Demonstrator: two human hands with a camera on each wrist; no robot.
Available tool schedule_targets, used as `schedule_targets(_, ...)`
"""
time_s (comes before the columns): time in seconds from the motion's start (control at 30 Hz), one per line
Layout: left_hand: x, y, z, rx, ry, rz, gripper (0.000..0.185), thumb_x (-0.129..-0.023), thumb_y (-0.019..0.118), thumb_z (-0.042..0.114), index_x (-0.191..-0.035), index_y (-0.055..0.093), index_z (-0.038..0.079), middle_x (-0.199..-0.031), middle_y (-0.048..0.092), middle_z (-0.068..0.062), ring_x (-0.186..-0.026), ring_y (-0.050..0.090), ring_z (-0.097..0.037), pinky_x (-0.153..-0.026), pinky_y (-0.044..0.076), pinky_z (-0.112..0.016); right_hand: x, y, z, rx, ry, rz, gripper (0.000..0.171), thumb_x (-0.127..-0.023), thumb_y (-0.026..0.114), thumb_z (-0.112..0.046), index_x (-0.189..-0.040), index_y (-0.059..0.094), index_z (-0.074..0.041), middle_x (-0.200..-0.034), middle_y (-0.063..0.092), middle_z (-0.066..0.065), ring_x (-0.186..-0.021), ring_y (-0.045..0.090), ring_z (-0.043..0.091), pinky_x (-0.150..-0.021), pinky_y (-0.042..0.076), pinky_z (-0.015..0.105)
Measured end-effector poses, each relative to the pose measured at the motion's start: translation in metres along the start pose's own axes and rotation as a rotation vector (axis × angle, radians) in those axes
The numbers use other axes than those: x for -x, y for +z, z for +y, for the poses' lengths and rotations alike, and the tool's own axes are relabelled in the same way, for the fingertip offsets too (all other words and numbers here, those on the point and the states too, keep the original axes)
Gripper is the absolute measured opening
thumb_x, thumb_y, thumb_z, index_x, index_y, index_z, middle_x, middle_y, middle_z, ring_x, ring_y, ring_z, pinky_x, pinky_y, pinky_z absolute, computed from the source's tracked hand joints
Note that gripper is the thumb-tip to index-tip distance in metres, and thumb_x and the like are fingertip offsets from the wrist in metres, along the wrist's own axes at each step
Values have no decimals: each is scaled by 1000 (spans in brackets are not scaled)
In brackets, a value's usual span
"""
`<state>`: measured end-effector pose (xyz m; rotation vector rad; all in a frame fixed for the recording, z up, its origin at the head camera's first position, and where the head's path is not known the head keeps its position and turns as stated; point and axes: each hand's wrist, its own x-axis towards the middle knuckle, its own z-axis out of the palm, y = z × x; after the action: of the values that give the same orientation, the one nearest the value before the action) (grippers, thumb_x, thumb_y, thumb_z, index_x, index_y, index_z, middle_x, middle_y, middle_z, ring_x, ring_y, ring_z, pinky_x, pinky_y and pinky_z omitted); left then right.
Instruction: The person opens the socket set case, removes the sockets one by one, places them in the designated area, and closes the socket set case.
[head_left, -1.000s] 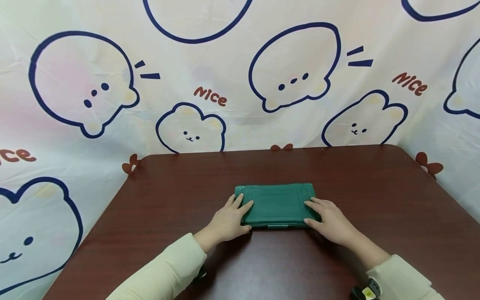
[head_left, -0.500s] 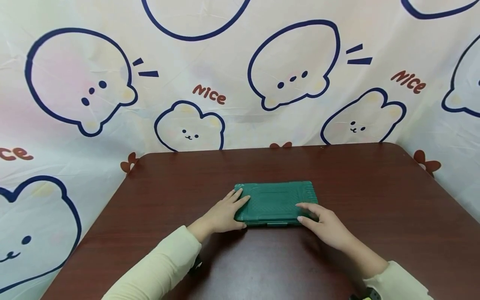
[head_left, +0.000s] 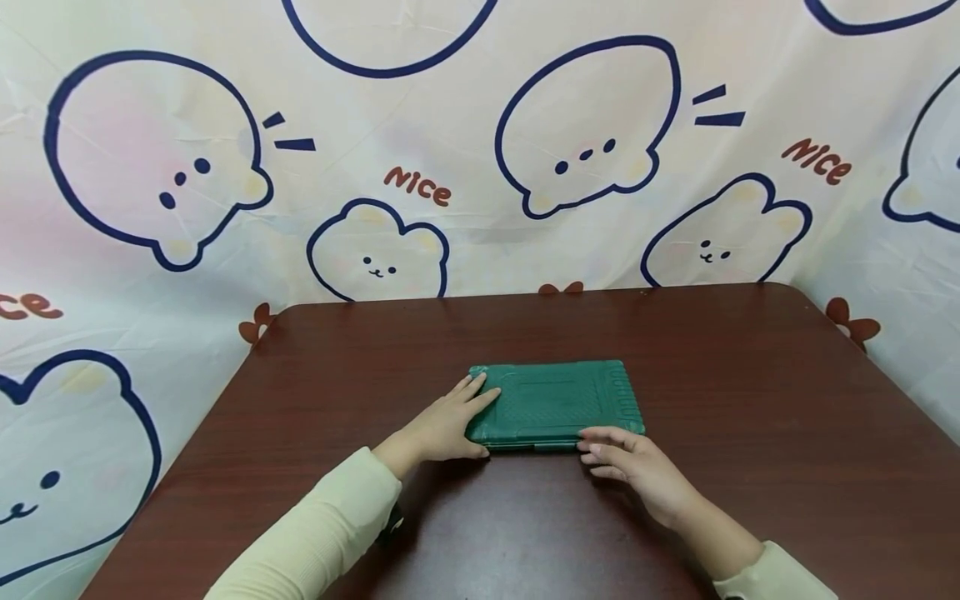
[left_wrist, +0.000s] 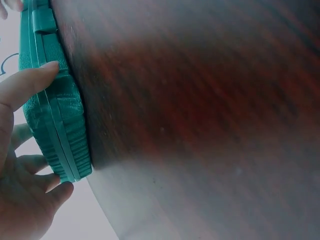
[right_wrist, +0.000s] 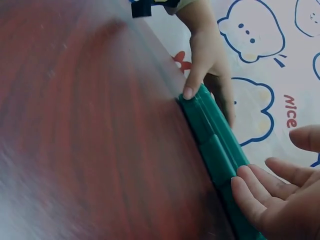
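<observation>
A flat green plastic case (head_left: 555,402), its lid down, lies on the table. My left hand (head_left: 444,423) holds its left end: the thumb (left_wrist: 37,80) is on the front side and the fingers spread over the lid's left edge and end. At the front edge, right of centre, is my right hand (head_left: 648,477), fingers loosely bent. Its fingertips (right_wrist: 242,175) are right at the front side beside a raised latch (right_wrist: 218,159). In the left wrist view a second latch (left_wrist: 44,20) shows along the seam.
The dark brown wooden table (head_left: 375,350) has rounded far corners. Behind it and at both sides hangs a pale cloth (head_left: 480,242) printed with cartoon bears. A pale sleeve (head_left: 315,525) covers the left forearm.
My right hand has left the case's right end and moved left and nearer to me, to the front edge. The left hand has stayed on the left end, shifting slightly.
</observation>
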<state>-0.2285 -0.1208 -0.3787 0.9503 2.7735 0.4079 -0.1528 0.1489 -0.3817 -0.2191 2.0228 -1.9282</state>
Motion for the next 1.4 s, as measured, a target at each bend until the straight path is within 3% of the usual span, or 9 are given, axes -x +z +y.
schedule_targets(0.23, 1, -2, -1, -6, 14, -2, 80, -71, 70, 30, -137, 27, 13, -143, 10, -11, -129, 5, -27, -92, 30, -43, 0, 5, 10, -136, 49, -37, 49, -89, 47, -20, -122, 35, 15, -112, 50, 19, -98, 51, 26, -82, 41, 37)
schedule_targets(0.47, -2, -7, 0, -121, 40, 24, 79, -68, 72, 34, -133, 35, 12, -139, 21, -14, -126, 19, -27, -88, 35, -40, -2, 11, 16, -294, 117, -38, 50, -89, 48, -21, -122, 35, 15, -113, 51, 18, -97, 53, 23, -83, 41, 38)
schedule_targets(0.6, -3, -8, -2, -149, 52, 24, 78, -66, 72, 35, -132, 38, 13, -138, 25, -14, -125, 24, -25, -87, 36, -39, -5, 17, 18, -371, 164, 0, 57, -89, 47, -23, -125, 28, 17, -112, 51, 20, -97, 53, 24, -84, 40, 37)
schedule_targets(0.73, -5, -10, -4, -152, 62, 8, 76, -67, 72, 35, -132, 38, 13, -137, 27, -14, -124, 26, -25, -87, 36, -38, -7, 24, 17, -430, 196, 50, 55, -92, 41, -21, -126, 21, 18, -117, 42, 32, -103, 49, 31, -85, 39, 38)
schedule_targets(0.9, -8, -18, -4, -128, 79, 8, 74, -67, 72, 33, -130, 41, 11, -135, 31, -16, -123, 29, -26, -89, 34, -41, -13, 37, 13, -500, 227, 167, 52, -93, 39, -15, -128, 17, 18, -121, 31, 39, -110, 39, 42, -86, 37, 42)
schedule_targets(1.4, -13, -26, -4, -119, 15, -55, 73, -68, 71, 38, -131, 40, 18, -136, 30, -8, -121, 33, -23, -91, 33, -40, -30, 62, 12, -689, 147, 341, 54, -94, 35, -11, -128, 6, 19, -126, 19, 38, -116, 27, 43, -90, 33, 37)
